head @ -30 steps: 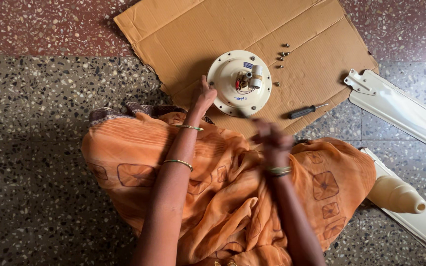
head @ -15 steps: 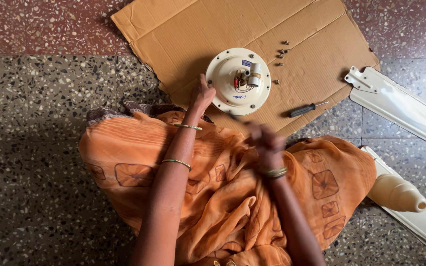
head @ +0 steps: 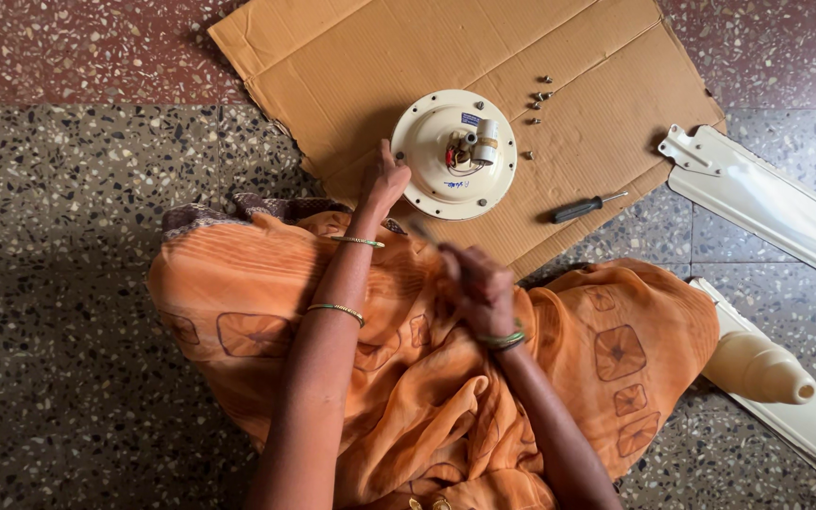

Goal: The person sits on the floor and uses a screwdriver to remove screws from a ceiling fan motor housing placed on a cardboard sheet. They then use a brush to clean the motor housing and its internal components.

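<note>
Person seated on floor, orange patterned cloth [head: 408, 378] over lap. Left hand [head: 384, 179] reaches fwd, fingers resting on the near-left rim of the ceiling fan motor [head: 458, 153]; fingers loosely spread against the housing, not wrapped round anything. Right hand [head: 479, 288] hovers over the lap, blurred; fingers look curled together, and a thin dark shaft seems to stick out toward the motor, but I can't tell what it is or whether the hand really clamps it.

Motor sits cream-coloured, round, wiring side up w/ a small capacitor and red/black leads showing at centre, on a flattened cardboard sheet [head: 351, 66]. By the look of it, work is partway: blades are off the motor. One fan blade [head: 767, 203] lies right of the cardboard, bracket end toward it, a 2nd blade [head: 805, 416] lower right w/ a cream canopy cup [head: 757, 366] resting on it. Loose screws [head: 538, 99] lie scattered just beyond the motor's far-right side; a black-handled screwdriver [head: 583, 208] lies near the cardboard's edge, apart from both hands. Motor body itself appears closed.

Surface: speckled terrazzo floor [head: 77, 283], grey-dark near the person, reddish band at the top. Daylight, no walls or furniture in view
</note>
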